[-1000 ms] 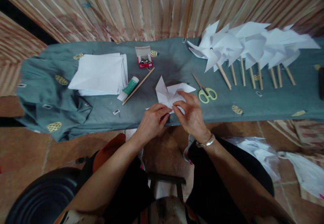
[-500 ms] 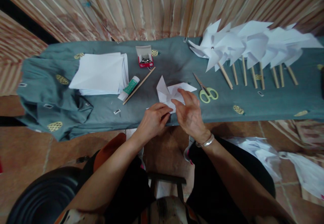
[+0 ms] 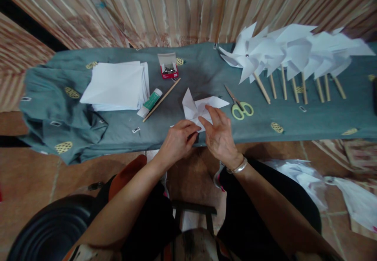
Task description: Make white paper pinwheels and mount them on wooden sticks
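A white paper pinwheel, partly folded, lies near the front edge of the cloth-covered table. My left hand pinches its near edge between thumb and fingers. Over the pinwheel's right side is my right hand, thumb and fingers apart, with the fingertips at the paper near its middle. Both hands hide part of the near blades. Just right of it lie scissors with light green handles. To the left are a thin wooden stick and a green-and-white glue stick.
A stack of white paper sits on the left of the table. Behind the glue stick stands an open red box of small metal pins. Finished pinwheels on sticks lie in a row at the right. A black stool stands lower left.
My right hand has shifted slightly left, its fingertips closer in toward the pinwheel's middle. My left hand keeps its pinch in the same spot.
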Demonstrator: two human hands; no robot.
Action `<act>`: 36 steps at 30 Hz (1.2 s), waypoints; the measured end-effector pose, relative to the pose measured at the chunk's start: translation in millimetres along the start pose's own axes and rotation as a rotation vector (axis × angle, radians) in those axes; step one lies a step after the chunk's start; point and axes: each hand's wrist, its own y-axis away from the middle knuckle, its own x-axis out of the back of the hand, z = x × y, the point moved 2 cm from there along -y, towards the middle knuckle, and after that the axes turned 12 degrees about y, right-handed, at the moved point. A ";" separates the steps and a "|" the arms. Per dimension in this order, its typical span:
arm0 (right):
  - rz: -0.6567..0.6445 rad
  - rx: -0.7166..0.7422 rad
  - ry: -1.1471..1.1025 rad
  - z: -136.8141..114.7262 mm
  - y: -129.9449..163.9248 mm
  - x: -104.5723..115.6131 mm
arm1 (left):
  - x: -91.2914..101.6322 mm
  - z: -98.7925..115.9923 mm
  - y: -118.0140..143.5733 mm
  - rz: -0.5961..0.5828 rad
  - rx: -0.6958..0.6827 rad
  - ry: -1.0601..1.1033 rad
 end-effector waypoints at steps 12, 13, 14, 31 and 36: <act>0.067 0.008 0.024 2.3 -2.9 -5.3 | 10.6 4.7 2.3 0.094 -0.022 0.007; 0.069 0.014 0.029 1.4 -2.2 -5.4 | 13.7 4.4 1.9 0.117 -0.022 0.006; 0.071 0.020 0.036 0.4 -1.3 -5.5 | 17.2 3.9 1.5 0.141 -0.021 0.004; 0.067 0.021 0.040 -3.0 -1.1 -10.2 | 37.9 8.7 -3.3 0.400 0.084 0.064; 0.058 0.013 0.051 -4.1 -2.5 -6.9 | 37.2 25.2 -13.0 0.508 0.076 0.196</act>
